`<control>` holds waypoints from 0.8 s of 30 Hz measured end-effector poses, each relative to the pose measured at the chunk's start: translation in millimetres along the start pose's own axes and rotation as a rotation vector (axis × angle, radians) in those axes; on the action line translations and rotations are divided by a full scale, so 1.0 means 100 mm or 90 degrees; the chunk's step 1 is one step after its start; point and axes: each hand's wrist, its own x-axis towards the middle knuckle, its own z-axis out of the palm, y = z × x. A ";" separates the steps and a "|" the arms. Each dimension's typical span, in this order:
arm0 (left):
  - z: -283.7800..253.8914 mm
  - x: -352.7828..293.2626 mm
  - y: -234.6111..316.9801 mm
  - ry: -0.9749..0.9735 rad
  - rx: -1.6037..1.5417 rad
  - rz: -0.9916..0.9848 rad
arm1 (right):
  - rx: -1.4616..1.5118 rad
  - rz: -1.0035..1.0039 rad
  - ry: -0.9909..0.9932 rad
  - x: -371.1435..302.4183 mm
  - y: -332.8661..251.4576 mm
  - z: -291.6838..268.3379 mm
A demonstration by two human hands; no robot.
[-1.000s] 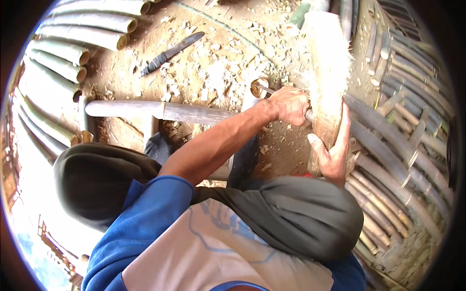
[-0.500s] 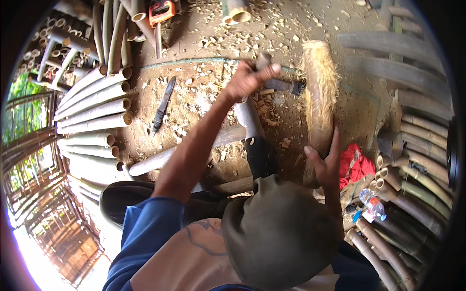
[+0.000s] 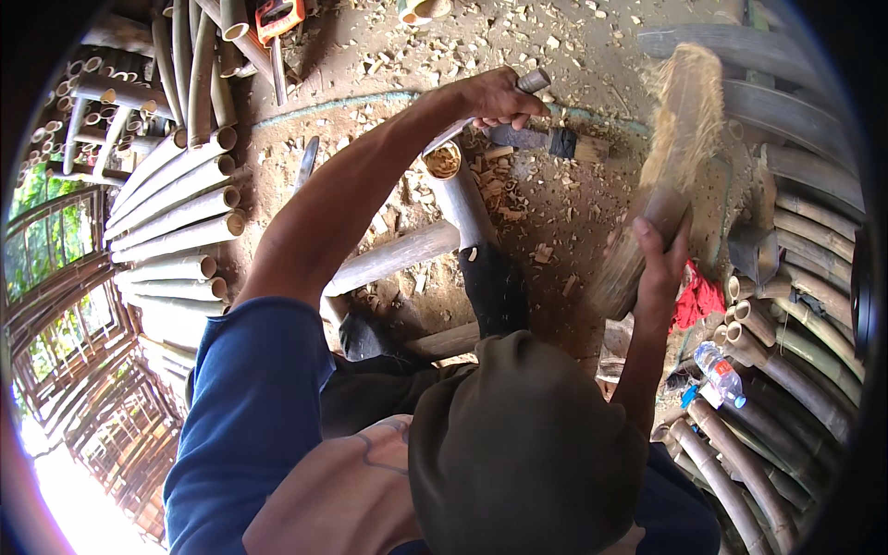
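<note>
My left hand is closed round a metal chisel. The chisel's blade slants down to the open end of a bamboo tube, where pale chips show inside. In my right hand is a thick wooden mallet, held at its narrower dark end and tilted up to the right. Its striking end is frayed into straw-coloured fibres. The tube leans across a bamboo pole, its lower end by my black-covered foot.
Chips litter the ground. A flat blade lies beyond the tube; a knife is partly behind my left arm. Cut bamboo lines the left, with more poles on the right. An orange-handled saw, red cloth and plastic bottle lie around.
My right hand has swung the mallet rightward, away from the tube, and tilted it. My left hand has shifted slightly up and right with the chisel, and the tube's open end now shows.
</note>
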 end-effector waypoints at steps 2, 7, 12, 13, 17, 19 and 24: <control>-0.01 0.01 -0.05 -0.006 -0.013 -0.009 | 0.011 -0.040 0.018 0.11 -0.09 0.09; -0.01 0.02 -0.02 -0.027 -0.040 0.026 | -0.159 -0.176 -0.041 0.59 0.31 0.45; -0.07 -0.23 -0.22 0.016 -0.133 0.044 | -0.339 -0.319 -0.313 0.78 -0.43 0.58; -0.11 -0.25 -0.24 0.031 -0.132 0.046 | -0.284 -0.343 -0.260 0.77 -0.60 0.65; -0.13 -0.24 -0.26 0.008 -0.154 0.104 | -0.264 -0.386 -0.164 0.67 -0.63 0.89; -0.11 -0.30 -0.23 0.025 -0.179 0.117 | -0.481 -0.399 -0.295 0.78 -0.40 0.98; -0.13 -0.51 -0.41 0.060 -0.172 0.140 | -0.409 -0.312 -0.393 0.87 -0.67 0.92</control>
